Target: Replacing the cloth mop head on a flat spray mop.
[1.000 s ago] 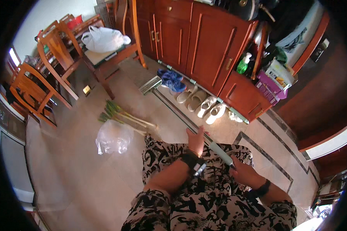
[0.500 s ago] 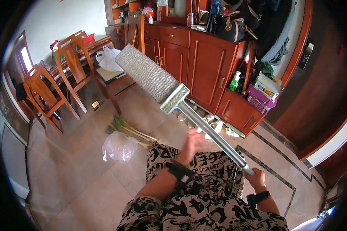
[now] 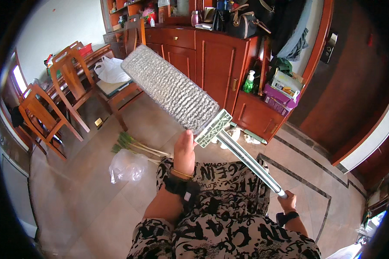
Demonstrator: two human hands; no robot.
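A flat mop is raised in front of me, its grey ribbed pad (image 3: 170,88) tilted toward the upper left. A pale green frame (image 3: 213,128) joins the pad to a silver pole (image 3: 250,163). My right hand (image 3: 288,201) is wrapped around the lower end of the pole. At the pad's near edge, beside the frame, my left hand (image 3: 185,152) grips with the thumb on top; its other fingers are mostly hidden.
Green onions (image 3: 136,144) and a clear plastic bag (image 3: 129,166) lie on the tiled floor. Wooden chairs (image 3: 71,71) stand by a table at left. A red-brown cabinet (image 3: 214,64) lines the back, with shoes (image 3: 231,134) at its foot. A purple box (image 3: 278,97) sits at right.
My left hand has come up and taken hold of the pad's edge near the frame. The mop head has shifted slightly right and down, its pad turned more toward me. The view has shifted too.
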